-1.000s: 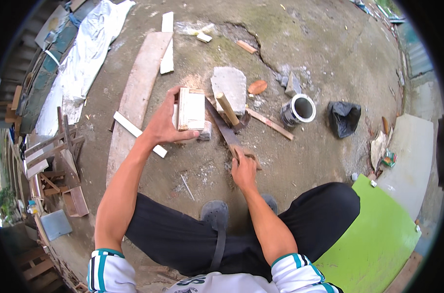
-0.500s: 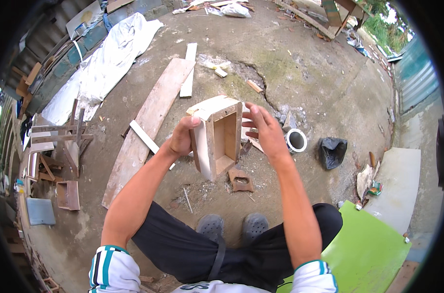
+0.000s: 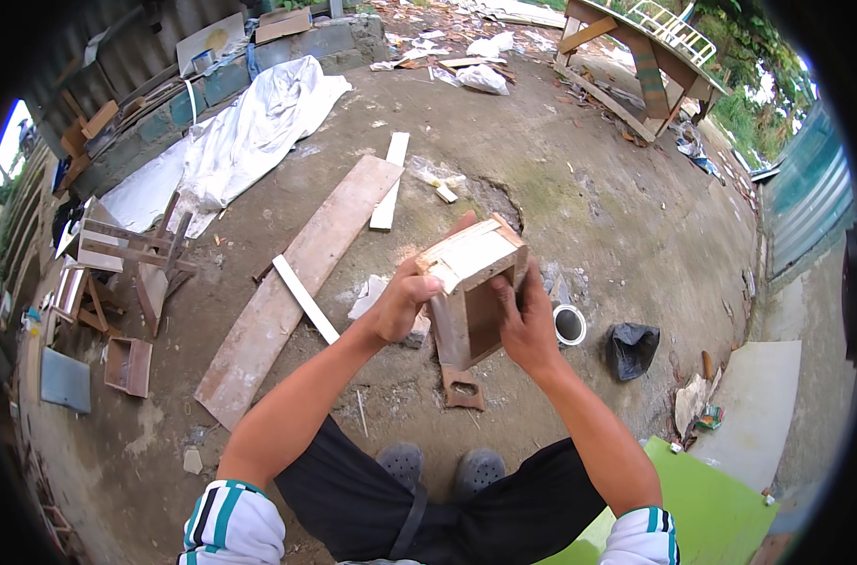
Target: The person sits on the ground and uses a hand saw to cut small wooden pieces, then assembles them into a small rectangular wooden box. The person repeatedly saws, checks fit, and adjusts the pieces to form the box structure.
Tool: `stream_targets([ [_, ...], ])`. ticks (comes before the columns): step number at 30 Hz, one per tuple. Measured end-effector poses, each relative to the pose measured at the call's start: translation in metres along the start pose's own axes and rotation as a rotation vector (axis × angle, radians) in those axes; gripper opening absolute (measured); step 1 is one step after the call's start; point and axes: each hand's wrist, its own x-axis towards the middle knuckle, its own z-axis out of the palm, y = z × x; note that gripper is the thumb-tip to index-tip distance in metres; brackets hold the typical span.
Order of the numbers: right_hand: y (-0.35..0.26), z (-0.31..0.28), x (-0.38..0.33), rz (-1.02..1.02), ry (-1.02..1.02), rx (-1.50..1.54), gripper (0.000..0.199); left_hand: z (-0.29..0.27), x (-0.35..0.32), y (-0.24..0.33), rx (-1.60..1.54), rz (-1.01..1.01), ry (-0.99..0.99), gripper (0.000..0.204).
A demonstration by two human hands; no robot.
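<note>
A small open-fronted wooden box is held up in front of me, tilted, its pale top facing up. My left hand grips its left side, with the thumb on the upper left corner. On the right side, my right hand is closed on the wall, thumb at the opening's edge and fingers behind. Below the box, a handsaw lies on the ground; its brown handle shows, and the box hides part of the rest.
A long board and white strips lie to the left. Right of the box stand a white-rimmed round container and a black plastic bag. Wooden frames and another small box sit far left. A green sheet lies near right.
My right hand has come from beside the box to take hold of its right side. The box has moved right and tilted so that its top shows more. The view has shifted too.
</note>
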Motion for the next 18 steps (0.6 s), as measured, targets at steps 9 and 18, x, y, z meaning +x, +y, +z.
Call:
stream_targets([
  [9, 0.004, -0.022, -0.002, -0.086, 0.082, -0.152, 0.052, 0.019, -0.011, 0.017, 0.003, -0.042, 0.111, 0.062],
  [18, -0.013, -0.015, -0.005, -0.227, 0.092, -0.414, 0.064, 0.011, -0.007, -0.009, -0.362, -0.266, 0.397, 0.054],
])
